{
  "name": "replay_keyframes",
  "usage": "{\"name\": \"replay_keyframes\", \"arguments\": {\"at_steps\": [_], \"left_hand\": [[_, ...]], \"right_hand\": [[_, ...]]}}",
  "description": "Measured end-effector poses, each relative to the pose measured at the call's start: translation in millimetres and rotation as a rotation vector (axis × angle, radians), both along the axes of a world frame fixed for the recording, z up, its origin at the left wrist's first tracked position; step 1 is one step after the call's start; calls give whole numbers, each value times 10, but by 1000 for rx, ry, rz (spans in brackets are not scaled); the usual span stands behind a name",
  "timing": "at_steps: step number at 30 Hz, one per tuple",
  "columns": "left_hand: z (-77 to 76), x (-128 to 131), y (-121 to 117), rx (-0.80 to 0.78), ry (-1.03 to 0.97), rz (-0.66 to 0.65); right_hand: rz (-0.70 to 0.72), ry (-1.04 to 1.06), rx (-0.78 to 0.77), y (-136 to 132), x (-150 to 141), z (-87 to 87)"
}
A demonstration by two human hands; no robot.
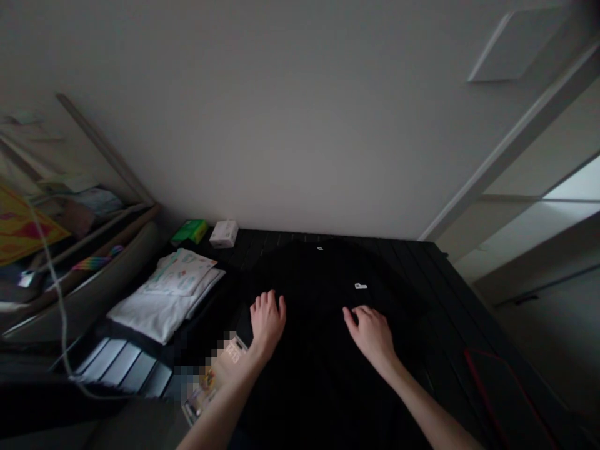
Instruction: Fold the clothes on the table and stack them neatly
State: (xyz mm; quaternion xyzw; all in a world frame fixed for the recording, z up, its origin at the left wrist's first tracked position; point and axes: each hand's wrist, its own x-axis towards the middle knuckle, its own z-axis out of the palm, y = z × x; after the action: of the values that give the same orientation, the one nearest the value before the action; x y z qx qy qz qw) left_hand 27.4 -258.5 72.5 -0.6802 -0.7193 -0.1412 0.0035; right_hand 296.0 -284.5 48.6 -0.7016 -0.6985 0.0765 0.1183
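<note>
Counter [452, 294]: dark and slatted, it stood against a plain grey wall [300, 119] in dim light.
Rear of counter: a green box [190, 232] and a white box [224, 234] sat side by side near the wall.
Left side: folded clothes [152, 309], white over black, lay stacked with a printed packet [185, 272] on top; a pale cable [60, 300] hung in front.
Right side: a red-edged device [509, 400] lay on the counter; pale panels [529, 169] stood beyond.
Black garment [309, 300]: it lay spread on the counter at centre, between the folded clothes and the red-edged device; a small white label [320, 249] showed near its far edge and a white mark [360, 286] nearer the right hand. Its outline merged with the dark slats.
Left hand [267, 317]: palm down over the garment, fingers together, thumb apart; the forearm crossed above a lit phone [215, 375], partly pixelated.
Right hand [372, 331]: palm down over the garment, fingers bent, thumb extended toward the left hand.
Grip: both were loosely open; whether either pressed the cloth could not be told.
</note>
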Motion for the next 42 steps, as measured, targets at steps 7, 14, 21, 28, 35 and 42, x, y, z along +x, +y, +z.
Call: {"name": "replay_keyframes", "arguments": {"at_steps": [7, 14, 21, 28, 35, 42], "left_hand": [[-70, -35, 746, -124, 19, -61], [-404, 307, 1032, -60, 116, -83], [-479, 671, 1056, -84, -4, -574], [-449, -68, 1465, -121, 39, -95], [-376, -79, 1741, -33, 192, 135], [-470, 500, 1517, -43, 160, -19]], "right_hand": [[-179, 3, 141, 937, 873, 2], [-282, -60, -53, 1309, 1210, -498], [-316, -40, -211, 1860, 1942, -600], [-344, -126, -136, 1838, 1986, -728], [-431, -263, -24, 1820, 1612, -666], [-406, -327, 170, 1915, 1364, -644]]}}
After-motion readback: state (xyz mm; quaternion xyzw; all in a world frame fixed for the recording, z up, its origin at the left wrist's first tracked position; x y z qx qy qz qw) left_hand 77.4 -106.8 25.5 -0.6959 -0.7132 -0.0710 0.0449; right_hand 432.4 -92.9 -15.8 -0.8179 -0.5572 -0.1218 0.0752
